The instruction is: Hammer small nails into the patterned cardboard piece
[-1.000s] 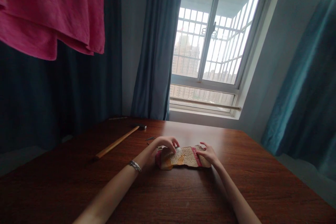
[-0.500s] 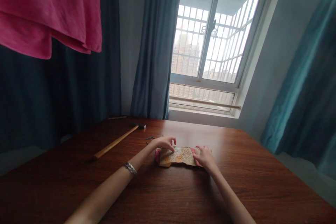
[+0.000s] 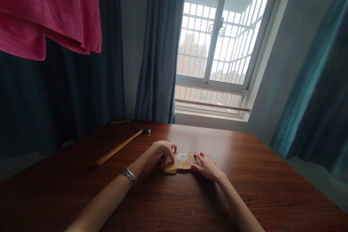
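A small patterned block (image 3: 181, 162), beige with dark dots and orange patches, lies flat on the dark wooden table (image 3: 174, 203). My left hand (image 3: 166, 149) rests on its left end with the fingers curled over the edge. My right hand (image 3: 207, 166) lies over its right end, fingers bent and pressing down on it. A silver bracelet (image 3: 128, 174) sits on my left wrist. The block's right end is hidden under my right hand.
A hammer (image 3: 121, 146) with a long wooden handle lies on the table to the left, head towards the window. Small nails (image 3: 152, 143) lie near my left hand. A pink cloth (image 3: 49, 11) hangs at upper left. Blue curtains flank the window (image 3: 217, 43).
My right hand has slid left along the block, covering its pink-edged right end. My left hand has closed in over the left end. The block looks shorter between the hands.
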Demonstrator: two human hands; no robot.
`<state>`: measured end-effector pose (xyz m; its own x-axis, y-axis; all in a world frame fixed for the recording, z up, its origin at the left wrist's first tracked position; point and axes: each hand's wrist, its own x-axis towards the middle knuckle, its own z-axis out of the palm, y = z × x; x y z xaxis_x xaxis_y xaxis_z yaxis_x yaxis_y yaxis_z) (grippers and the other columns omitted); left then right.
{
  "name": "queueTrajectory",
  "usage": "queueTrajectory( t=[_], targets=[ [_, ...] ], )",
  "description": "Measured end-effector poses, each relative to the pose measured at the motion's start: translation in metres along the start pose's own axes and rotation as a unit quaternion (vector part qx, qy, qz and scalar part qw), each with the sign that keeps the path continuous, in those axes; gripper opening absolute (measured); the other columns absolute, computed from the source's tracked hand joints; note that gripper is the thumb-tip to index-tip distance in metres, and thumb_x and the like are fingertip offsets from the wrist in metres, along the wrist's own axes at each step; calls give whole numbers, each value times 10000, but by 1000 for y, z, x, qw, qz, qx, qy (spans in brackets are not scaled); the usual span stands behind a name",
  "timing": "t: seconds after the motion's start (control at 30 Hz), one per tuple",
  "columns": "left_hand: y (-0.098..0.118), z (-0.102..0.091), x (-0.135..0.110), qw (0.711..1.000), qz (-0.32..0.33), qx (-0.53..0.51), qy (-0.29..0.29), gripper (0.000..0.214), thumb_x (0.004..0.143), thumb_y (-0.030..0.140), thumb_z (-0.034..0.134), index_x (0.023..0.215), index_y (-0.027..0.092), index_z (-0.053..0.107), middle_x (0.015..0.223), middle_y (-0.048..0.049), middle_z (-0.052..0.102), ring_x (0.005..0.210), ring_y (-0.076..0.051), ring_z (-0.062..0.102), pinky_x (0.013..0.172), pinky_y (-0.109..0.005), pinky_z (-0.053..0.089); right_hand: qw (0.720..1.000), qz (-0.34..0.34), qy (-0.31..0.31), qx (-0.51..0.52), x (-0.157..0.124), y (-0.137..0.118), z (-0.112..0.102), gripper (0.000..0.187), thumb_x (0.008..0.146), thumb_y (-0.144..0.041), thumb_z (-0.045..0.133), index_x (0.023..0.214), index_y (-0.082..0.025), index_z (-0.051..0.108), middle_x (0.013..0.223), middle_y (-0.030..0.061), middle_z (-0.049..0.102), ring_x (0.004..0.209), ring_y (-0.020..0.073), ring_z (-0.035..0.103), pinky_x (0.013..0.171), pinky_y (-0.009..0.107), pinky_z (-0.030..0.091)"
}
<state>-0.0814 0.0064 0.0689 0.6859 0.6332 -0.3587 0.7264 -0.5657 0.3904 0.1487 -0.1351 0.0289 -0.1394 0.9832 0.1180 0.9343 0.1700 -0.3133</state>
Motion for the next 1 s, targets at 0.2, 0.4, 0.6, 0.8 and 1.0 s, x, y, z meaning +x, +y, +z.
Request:
queueTrajectory(
  t=[0.2,0.4,0.6,0.8,1.0],
  targets=[
    [-21,-7,7,1000,6,-8,16,562,439,409,744,939,180,626,793,-27,629,711,-208,592,599,-263,449,999,23,15,-47,-2,-3,6,601,775,-618,380,1254,-259,430,1257,128,458,1157,276,390,930,393,302],
    [-33,-18,4,999,-8,6,43,317,587,362,643,813,140,672,765,-43,654,744,-189,581,648,-240,435,997,45,47,-50,0,-5,12,621,763,-631,388,1277,-283,417,1295,128,437,1184,289,365,943,412,277],
    [-42,-24,0,998,14,-38,43,251,623,288,568,787,122,661,715,-32,648,667,-157,567,616,-225,432,996,54,60,-44,2,-4,12,613,751,-630,417,1261,-291,440,1273,111,463,1158,278,387,932,394,285],
    [-64,-34,-9,992,-16,-76,99,181,607,221,551,721,115,645,631,-27,633,578,-138,571,516,-197,419,995,42,76,-47,2,-3,11,612,743,-618,452,1257,-286,452,1264,115,473,1155,284,390,927,400,292],
    [-83,-42,-19,961,-179,-98,184,143,645,230,570,648,98,625,609,-45,640,474,-114,560,463,-192,427,980,31,197,-24,6,-3,-2,456,822,-474,427,1190,-224,528,1211,111,510,1104,250,438,918,365,328]
  ],
)
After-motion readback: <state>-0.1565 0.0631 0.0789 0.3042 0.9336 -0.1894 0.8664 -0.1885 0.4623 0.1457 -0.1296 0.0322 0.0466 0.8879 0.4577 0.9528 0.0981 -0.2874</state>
